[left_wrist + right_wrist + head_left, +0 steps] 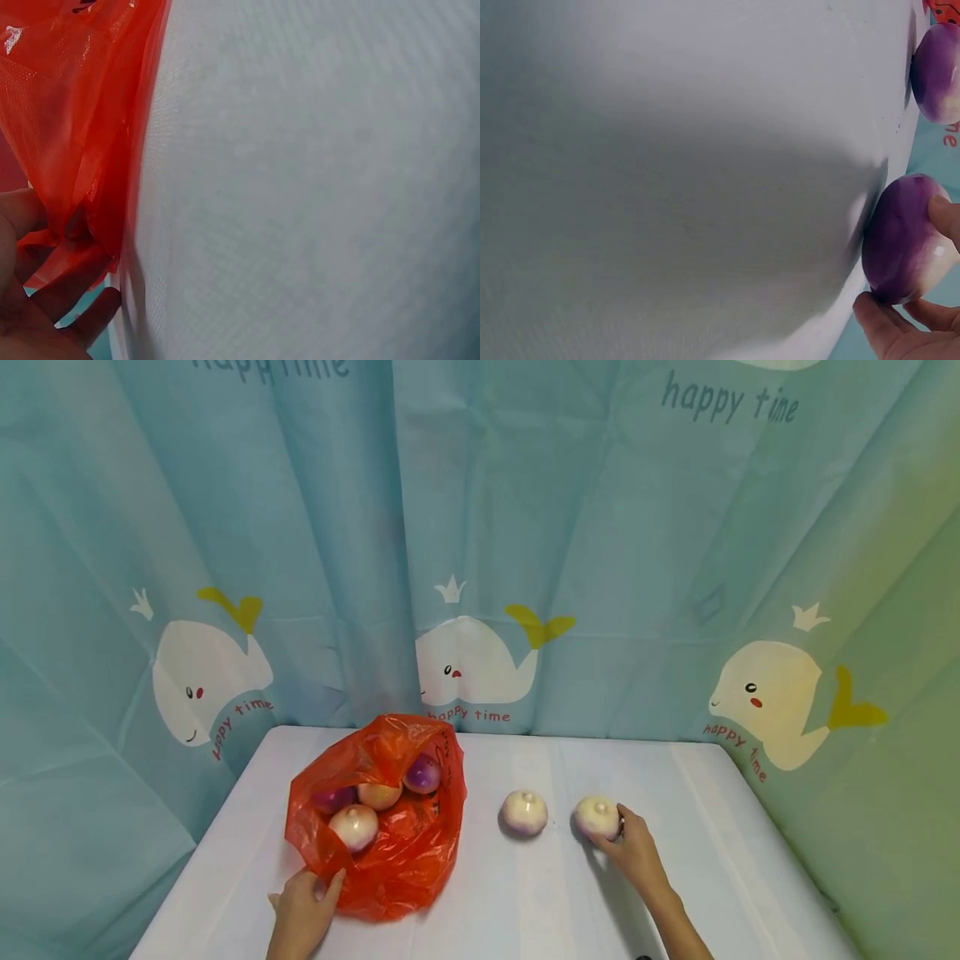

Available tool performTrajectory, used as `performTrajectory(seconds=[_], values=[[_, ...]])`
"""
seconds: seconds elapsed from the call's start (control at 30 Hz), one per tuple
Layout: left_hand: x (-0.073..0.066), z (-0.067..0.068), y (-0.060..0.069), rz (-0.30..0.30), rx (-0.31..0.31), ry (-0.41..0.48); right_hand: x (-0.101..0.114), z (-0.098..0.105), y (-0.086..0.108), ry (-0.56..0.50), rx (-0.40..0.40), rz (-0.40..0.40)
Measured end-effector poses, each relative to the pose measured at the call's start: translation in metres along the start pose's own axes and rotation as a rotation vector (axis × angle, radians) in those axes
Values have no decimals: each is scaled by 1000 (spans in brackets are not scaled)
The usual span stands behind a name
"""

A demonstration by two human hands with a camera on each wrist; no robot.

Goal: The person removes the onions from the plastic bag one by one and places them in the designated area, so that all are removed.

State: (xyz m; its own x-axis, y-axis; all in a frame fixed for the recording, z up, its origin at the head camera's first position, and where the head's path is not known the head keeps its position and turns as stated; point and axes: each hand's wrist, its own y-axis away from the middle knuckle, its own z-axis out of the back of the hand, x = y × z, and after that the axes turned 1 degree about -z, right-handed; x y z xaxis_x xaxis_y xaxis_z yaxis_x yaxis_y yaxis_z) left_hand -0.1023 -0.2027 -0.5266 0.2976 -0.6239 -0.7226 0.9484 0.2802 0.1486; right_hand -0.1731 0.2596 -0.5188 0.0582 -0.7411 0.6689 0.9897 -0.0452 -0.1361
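Note:
A red plastic bag (405, 868) lies on its side at the left of the table, its mouth spread wide. Several onions lie inside, among them a pale one (354, 827) and a purple one (422, 774). My left hand (303, 906) pinches the near-left edge of the bag; the left wrist view shows bunched red film between thumb and fingers. To the right, my right hand (633, 852) grips a glossy purple-and-white onion (901, 238), thumb on one side and fingers on the other. Another such onion (524, 812) stands between it and the bag, untouched.
A white cloth covers the table (480, 927). Behind it hangs a blue-green curtain (630, 568) with printed whales, reaching down to the table's back edge and along both sides.

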Motion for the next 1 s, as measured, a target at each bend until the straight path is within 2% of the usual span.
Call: performTrajectory(seconds=[0.13,0.33,0.5,0.73,0.9,1.0], values=[[0,0,-1,-10,10,-6,-1,0,3,10,7,-15],[-1,1,-4,-66,7,-14,-2,0,3,6,-1,-13],[1,3,-2,-39,38,-22,-2,-1,5,-22,17,-20],[4,3,-1,-32,33,-5,-3,-5,6,-106,40,-83],[2,2,-2,-55,17,-8,0,-6,2,-126,26,-52],[0,2,-2,-44,19,-9,1,-7,0,-129,27,-33]])
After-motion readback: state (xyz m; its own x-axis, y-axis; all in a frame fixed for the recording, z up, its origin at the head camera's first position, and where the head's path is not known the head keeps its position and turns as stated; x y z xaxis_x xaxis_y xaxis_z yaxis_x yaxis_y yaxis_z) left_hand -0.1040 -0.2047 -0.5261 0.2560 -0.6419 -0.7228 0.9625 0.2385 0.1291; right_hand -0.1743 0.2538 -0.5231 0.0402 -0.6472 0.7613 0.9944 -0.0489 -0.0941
